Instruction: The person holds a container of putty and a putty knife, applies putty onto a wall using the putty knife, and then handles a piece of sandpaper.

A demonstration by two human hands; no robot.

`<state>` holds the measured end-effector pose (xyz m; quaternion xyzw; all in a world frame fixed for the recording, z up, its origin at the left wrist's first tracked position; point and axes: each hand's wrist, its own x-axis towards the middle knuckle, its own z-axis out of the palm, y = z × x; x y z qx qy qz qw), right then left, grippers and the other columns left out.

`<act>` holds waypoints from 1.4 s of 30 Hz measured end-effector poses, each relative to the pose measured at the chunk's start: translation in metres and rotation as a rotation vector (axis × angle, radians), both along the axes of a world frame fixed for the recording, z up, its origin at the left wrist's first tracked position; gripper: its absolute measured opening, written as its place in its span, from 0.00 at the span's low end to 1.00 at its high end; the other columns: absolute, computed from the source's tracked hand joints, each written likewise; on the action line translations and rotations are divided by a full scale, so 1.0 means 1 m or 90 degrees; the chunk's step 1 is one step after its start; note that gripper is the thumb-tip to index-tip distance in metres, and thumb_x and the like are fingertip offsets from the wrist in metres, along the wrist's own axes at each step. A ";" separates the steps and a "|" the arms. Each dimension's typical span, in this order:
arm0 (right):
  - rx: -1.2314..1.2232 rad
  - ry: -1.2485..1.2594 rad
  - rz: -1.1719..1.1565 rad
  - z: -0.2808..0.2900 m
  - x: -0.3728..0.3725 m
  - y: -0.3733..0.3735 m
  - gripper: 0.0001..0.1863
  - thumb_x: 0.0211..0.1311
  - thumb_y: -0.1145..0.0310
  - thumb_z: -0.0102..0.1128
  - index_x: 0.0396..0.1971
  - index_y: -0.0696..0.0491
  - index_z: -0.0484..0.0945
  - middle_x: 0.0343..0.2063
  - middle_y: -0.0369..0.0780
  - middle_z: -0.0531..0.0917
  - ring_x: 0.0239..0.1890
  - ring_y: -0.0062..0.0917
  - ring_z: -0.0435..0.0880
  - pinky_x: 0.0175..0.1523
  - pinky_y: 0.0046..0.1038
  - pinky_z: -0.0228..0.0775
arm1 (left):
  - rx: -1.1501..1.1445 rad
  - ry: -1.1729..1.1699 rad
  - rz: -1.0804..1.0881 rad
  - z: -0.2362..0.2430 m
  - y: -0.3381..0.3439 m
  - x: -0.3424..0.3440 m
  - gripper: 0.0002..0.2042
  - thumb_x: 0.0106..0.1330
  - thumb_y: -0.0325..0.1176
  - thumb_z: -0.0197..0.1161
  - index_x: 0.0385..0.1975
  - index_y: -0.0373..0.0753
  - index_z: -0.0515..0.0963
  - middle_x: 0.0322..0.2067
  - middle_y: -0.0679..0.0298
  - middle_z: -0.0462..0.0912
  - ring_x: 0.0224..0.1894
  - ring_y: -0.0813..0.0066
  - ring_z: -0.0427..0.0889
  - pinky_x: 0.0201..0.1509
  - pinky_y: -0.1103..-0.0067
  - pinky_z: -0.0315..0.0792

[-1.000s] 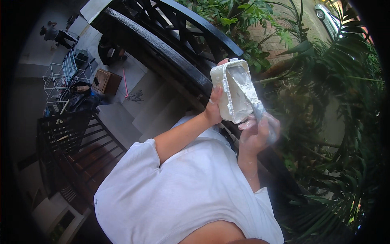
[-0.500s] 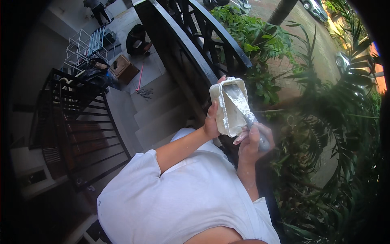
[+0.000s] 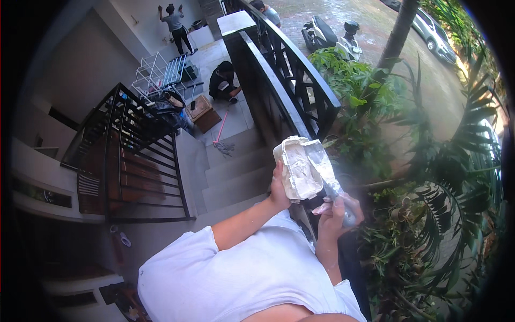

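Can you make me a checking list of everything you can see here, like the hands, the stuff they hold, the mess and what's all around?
Surface: no table; work is done in the air beside a dark railing above grey steps.
Job's things: white-coated tray and a smeared flat blade tool laid across it.
Clutter: pink-handled mop, box and white wire rack on the landing below.
Grippers: left hand holds the tray; right hand grips the tool's handle.
Cables: nothing seen.
Surroundings: green plants, scooter, car, other people working below.
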<state>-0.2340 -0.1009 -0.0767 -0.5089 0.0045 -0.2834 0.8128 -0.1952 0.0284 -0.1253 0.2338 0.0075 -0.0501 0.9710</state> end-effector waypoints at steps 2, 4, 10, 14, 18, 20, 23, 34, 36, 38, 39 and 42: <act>-0.042 -0.016 -0.009 -0.001 -0.009 -0.017 0.09 0.55 0.74 0.62 0.33 0.61 0.73 0.29 0.47 0.79 0.20 0.26 0.79 0.23 0.26 0.74 | 0.003 0.027 0.026 0.002 -0.005 -0.004 0.36 0.70 0.62 0.43 0.66 0.38 0.60 0.57 0.53 0.74 0.56 0.56 0.77 0.60 0.60 0.73; -0.045 -0.019 -0.018 -0.004 -0.017 -0.032 0.10 0.55 0.74 0.61 0.35 0.62 0.74 0.30 0.47 0.79 0.20 0.28 0.80 0.22 0.26 0.75 | -0.002 0.026 0.000 0.001 -0.012 -0.002 0.35 0.70 0.62 0.43 0.66 0.38 0.60 0.57 0.53 0.74 0.56 0.57 0.77 0.60 0.60 0.73; -0.035 0.076 -0.017 0.017 -0.058 -0.057 0.26 0.54 0.63 0.63 0.47 0.66 0.73 0.24 0.48 0.79 0.18 0.29 0.81 0.18 0.26 0.76 | -0.054 0.050 -0.155 0.003 -0.042 -0.001 0.34 0.70 0.60 0.46 0.66 0.41 0.61 0.61 0.52 0.71 0.61 0.54 0.74 0.65 0.59 0.69; -0.031 0.120 -0.054 0.006 -0.082 -0.073 0.28 0.53 0.61 0.63 0.49 0.66 0.72 0.24 0.48 0.81 0.18 0.28 0.80 0.19 0.24 0.74 | -0.085 0.098 -0.221 0.003 -0.057 -0.011 0.32 0.71 0.58 0.45 0.66 0.41 0.63 0.60 0.55 0.72 0.60 0.56 0.74 0.65 0.61 0.69; -0.106 0.176 -0.064 -0.001 -0.097 -0.079 0.22 0.54 0.66 0.63 0.44 0.66 0.74 0.24 0.46 0.81 0.19 0.26 0.81 0.23 0.22 0.73 | -0.094 0.132 -0.261 0.006 -0.057 -0.018 0.32 0.71 0.58 0.45 0.66 0.42 0.63 0.60 0.55 0.72 0.61 0.58 0.74 0.66 0.62 0.68; -0.115 0.202 -0.055 -0.002 -0.101 -0.075 0.21 0.54 0.64 0.62 0.43 0.65 0.76 0.24 0.44 0.81 0.20 0.25 0.81 0.21 0.21 0.71 | -0.001 0.103 -0.266 0.009 -0.052 -0.020 0.31 0.71 0.57 0.45 0.66 0.41 0.63 0.60 0.55 0.73 0.60 0.59 0.74 0.65 0.63 0.68; -0.143 0.178 -0.015 -0.002 -0.100 -0.072 0.21 0.55 0.64 0.63 0.43 0.65 0.77 0.25 0.46 0.82 0.20 0.25 0.81 0.22 0.21 0.72 | -0.026 0.108 -0.256 0.010 -0.050 -0.022 0.31 0.71 0.57 0.46 0.66 0.41 0.63 0.59 0.54 0.73 0.60 0.60 0.75 0.65 0.63 0.69; -0.246 0.114 -0.004 0.005 -0.080 -0.044 0.19 0.54 0.65 0.65 0.38 0.67 0.78 0.24 0.46 0.83 0.21 0.24 0.83 0.25 0.20 0.75 | -0.114 0.103 -0.240 0.003 -0.005 -0.029 0.30 0.70 0.54 0.44 0.64 0.39 0.66 0.57 0.54 0.76 0.56 0.59 0.78 0.60 0.64 0.74; -0.191 0.146 -0.011 -0.006 -0.087 -0.035 0.20 0.55 0.64 0.65 0.40 0.67 0.77 0.26 0.46 0.83 0.20 0.23 0.82 0.24 0.20 0.74 | -0.106 0.130 -0.242 -0.002 -0.004 -0.023 0.30 0.69 0.54 0.45 0.64 0.40 0.66 0.56 0.54 0.76 0.56 0.59 0.78 0.60 0.62 0.73; -0.151 0.146 -0.047 -0.009 -0.098 -0.028 0.21 0.55 0.64 0.65 0.42 0.66 0.76 0.26 0.46 0.83 0.20 0.23 0.82 0.24 0.20 0.74 | -0.138 0.123 -0.295 -0.010 -0.005 -0.021 0.30 0.68 0.55 0.46 0.64 0.40 0.66 0.57 0.54 0.76 0.57 0.58 0.78 0.61 0.62 0.72; -0.109 0.140 -0.071 -0.009 -0.104 -0.024 0.22 0.55 0.63 0.65 0.43 0.66 0.76 0.27 0.46 0.82 0.20 0.23 0.82 0.23 0.20 0.74 | -0.141 0.137 -0.315 -0.012 -0.006 -0.020 0.31 0.68 0.55 0.46 0.64 0.39 0.65 0.57 0.54 0.75 0.57 0.58 0.78 0.61 0.62 0.72; -0.126 0.209 -0.129 -0.002 -0.106 -0.010 0.23 0.55 0.64 0.65 0.45 0.65 0.75 0.26 0.47 0.82 0.21 0.23 0.81 0.23 0.20 0.73 | -0.153 0.145 -0.407 -0.010 -0.006 -0.012 0.32 0.66 0.55 0.47 0.64 0.39 0.65 0.59 0.53 0.74 0.58 0.55 0.76 0.63 0.60 0.70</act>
